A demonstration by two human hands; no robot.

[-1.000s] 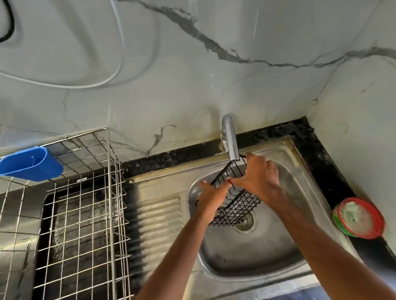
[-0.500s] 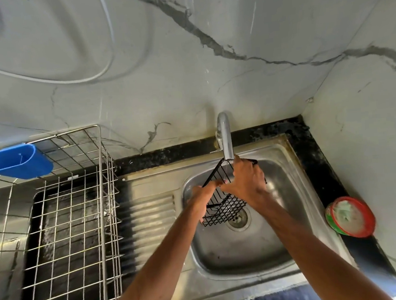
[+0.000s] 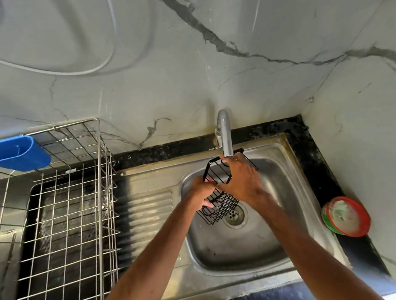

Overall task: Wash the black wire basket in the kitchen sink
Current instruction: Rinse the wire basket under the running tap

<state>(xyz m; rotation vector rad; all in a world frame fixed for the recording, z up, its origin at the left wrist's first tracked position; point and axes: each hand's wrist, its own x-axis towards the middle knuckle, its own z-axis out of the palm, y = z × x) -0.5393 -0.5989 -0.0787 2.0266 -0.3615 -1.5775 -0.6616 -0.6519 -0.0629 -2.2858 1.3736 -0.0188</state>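
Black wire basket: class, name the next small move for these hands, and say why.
Probably slide the right hand down the basket, rubbing its wires: the left hand grips one side, the right holds the upper end by the tap, the lower end is uncovered.

Basket (image 3: 222, 207) over sink (image 3: 236, 249); rack (image 3: 104, 186) left; tap (image 3: 225, 135) behind.

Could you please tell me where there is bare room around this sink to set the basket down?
Bare: the ribbed draining board between the wire rack and the sink bowl, and the bowl's floor nearer than the drain. Crowded: under the tap, where the left hand and right hand grip the basket; a tub sits on the narrow right counter.
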